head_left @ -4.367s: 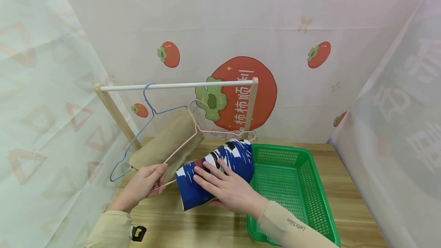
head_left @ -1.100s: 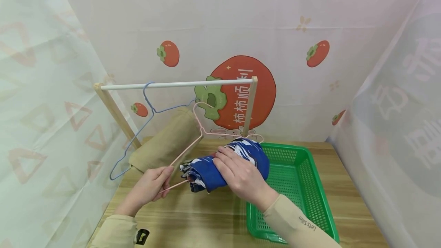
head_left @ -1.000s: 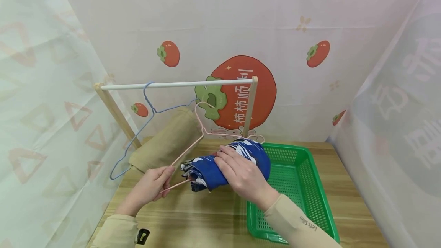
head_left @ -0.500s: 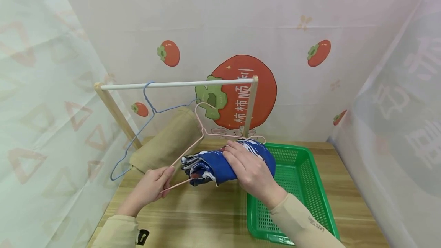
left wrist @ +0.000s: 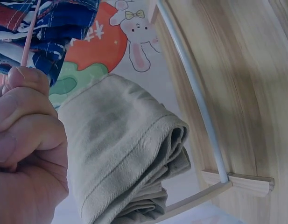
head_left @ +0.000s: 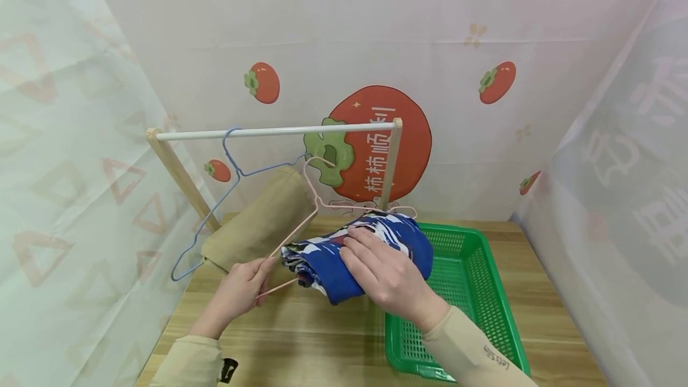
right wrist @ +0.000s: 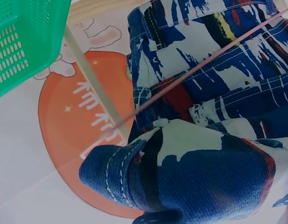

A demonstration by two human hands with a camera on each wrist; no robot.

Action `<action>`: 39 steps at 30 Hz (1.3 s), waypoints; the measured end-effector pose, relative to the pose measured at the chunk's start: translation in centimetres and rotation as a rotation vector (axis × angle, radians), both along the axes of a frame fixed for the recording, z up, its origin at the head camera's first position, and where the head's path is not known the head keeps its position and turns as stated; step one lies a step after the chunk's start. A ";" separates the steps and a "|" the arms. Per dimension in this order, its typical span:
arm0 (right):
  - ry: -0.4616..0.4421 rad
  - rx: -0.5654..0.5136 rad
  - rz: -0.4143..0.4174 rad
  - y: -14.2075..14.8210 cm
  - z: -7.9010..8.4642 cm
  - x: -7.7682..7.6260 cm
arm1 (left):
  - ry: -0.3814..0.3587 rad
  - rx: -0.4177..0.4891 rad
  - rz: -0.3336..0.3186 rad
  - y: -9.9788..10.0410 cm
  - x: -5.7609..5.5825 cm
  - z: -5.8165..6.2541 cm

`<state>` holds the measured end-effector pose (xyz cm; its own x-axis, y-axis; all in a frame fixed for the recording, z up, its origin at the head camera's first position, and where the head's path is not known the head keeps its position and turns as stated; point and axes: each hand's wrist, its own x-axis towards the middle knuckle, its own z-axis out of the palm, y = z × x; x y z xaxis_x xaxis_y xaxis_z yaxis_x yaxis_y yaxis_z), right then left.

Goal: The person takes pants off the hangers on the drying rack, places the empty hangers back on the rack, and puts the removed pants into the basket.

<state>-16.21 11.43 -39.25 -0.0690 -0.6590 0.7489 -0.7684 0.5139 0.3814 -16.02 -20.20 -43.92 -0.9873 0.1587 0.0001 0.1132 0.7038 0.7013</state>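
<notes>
Patterned cloth: the blue patterned cloth [head_left: 329, 269] is held off the table [head_left: 545, 306], around the lower wire of the pink hanger [right wrist: 188, 76]. Since the earliest picture it has shifted right, its right end now overlapping the near side of the green basket [head_left: 486, 282] in the head view. Its left end, smooth then, now shows bunched layers.
Right hand: the right hand [head_left: 391, 278] lay with fingers spread on the cloth; now they sit closer together, curled over it and gripping it. The thumb is hidden.
Left hand: the left hand [head_left: 240, 292] grips the pink hanger near its left corner, a little further right than in the earliest picture.
Blue hanger: the blue hanger [head_left: 240, 172] is unchanged on the rack bar [head_left: 290, 131], the khaki cloth [head_left: 258, 214] beside it in the same place.
Head view only: the pink hanger's hook, below the bar and off it.
Left wrist view only: the khaki cloth's end up close, with stacked folds and a stitched hem.
Right wrist view only: a stitched waistband on the patterned cloth, with pink wire crossing in front; most of the right hand is out of this view.
</notes>
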 end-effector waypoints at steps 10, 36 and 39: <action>0.094 0.003 0.044 -0.5 -0.2 0.4 | 0.027 0.003 0.049 0.7 -0.1 0.1; -0.184 -0.375 0.110 2.4 0.2 -0.5 | 0.083 0.007 0.077 0.0 -0.3 -1.5; -0.179 -0.421 0.116 2.6 0.4 -0.6 | 0.076 0.017 0.087 -0.2 -0.2 -1.6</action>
<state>-16.78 14.04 -38.89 -0.1651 -0.3111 0.9359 -0.8645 0.5025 0.0146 -16.22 -20.35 -45.48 -0.9944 0.0719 0.0777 0.1058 0.7014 0.7049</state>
